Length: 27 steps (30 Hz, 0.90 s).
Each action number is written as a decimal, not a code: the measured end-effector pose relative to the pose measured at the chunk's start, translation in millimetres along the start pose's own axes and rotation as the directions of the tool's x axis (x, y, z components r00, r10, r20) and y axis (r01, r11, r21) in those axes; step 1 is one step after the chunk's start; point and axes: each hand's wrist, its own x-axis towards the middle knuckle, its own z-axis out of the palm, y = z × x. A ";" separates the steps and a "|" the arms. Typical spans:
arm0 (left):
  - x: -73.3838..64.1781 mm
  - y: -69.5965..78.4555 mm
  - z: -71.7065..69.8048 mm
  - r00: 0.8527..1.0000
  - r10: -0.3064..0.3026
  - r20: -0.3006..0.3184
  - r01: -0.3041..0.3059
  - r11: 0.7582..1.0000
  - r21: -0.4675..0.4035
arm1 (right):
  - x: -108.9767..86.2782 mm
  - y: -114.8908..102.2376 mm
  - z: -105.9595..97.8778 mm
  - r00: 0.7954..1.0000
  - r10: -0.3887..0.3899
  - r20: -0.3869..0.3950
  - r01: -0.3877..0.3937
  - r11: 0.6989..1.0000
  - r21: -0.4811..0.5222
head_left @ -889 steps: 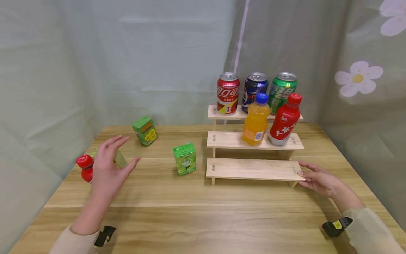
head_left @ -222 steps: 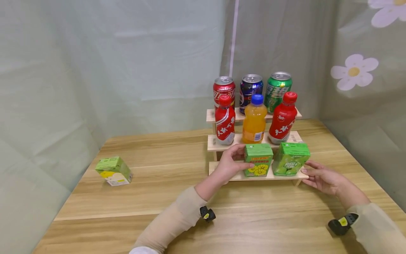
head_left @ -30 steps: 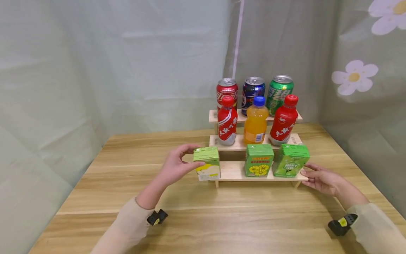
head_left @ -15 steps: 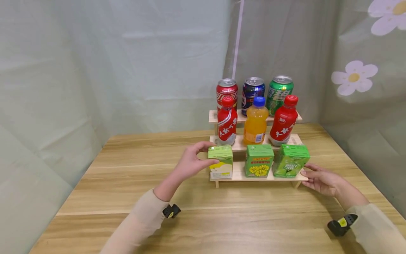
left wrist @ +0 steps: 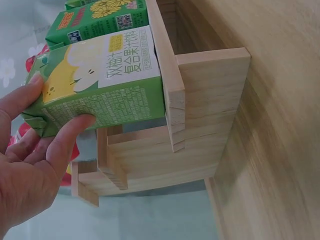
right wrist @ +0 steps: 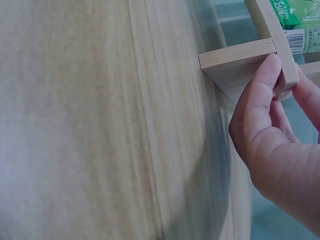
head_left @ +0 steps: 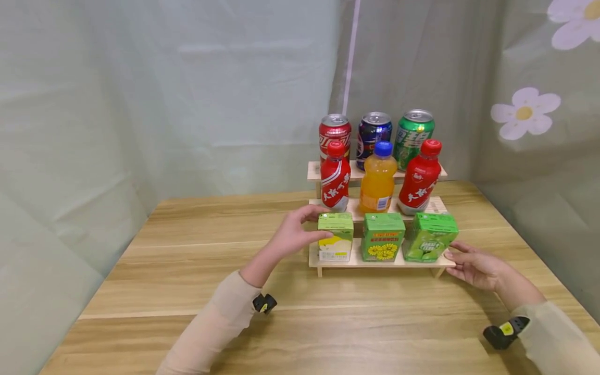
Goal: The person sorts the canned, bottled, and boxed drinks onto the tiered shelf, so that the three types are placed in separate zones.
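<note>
My left hand [head_left: 292, 233] grips a pale green and yellow juice box [head_left: 335, 246] by its upper part, thumb across the front. The box stands upright at the left end of the lowest step of a wooden three-tier rack [head_left: 358, 255]. In the left wrist view, the base of that juice box [left wrist: 120, 75] meets the step board. At the rack's other end, my right hand [head_left: 475, 267] pinches the corner of the lowest board; the right wrist view shows the fingers of this right hand [right wrist: 272, 135] on both faces of the board [right wrist: 272, 30].
Beside the held box stand a green chrysanthemum drink box [head_left: 383, 237] and a bright green drink box [head_left: 430, 237]. Behind them are two red bottles [head_left: 335, 179] with an orange drink bottle [head_left: 377, 179] between. Red, blue and green cans [head_left: 413, 136] line the top tier.
Over the last second my left hand has carried the pale green juice box rightward from beside the rack onto the lowest step. The right hand has kept its hold on the board.
</note>
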 end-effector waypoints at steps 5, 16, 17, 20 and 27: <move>1.4 2.4 -0.3 0.999 0.032 0.018 -0.032 0.999 0.003 | -1.2 -0.1 -2.6 0.998 -0.014 0.058 0.012 0.999 0.031; 0.5 1.4 2.0 1.000 0.010 0.010 -0.009 1.000 -0.024 | -1.8 -0.6 -2.1 0.998 0.014 0.061 -0.013 1.000 -0.006; 0.6 1.4 2.2 1.000 0.008 0.012 -0.008 1.000 -0.027 | -1.6 -0.9 -2.0 0.999 0.017 0.049 -0.016 1.000 -0.021; 1.4 0.7 3.7 1.000 0.012 0.012 -0.011 1.000 -0.024 | -0.6 -2.1 -1.2 1.000 0.020 0.016 -0.019 0.998 -0.057; 6.3 -1.3 6.8 1.000 -0.010 -0.009 0.010 1.000 -0.010 | 5.0 -6.4 4.0 0.999 0.017 -0.045 -0.025 0.982 -0.185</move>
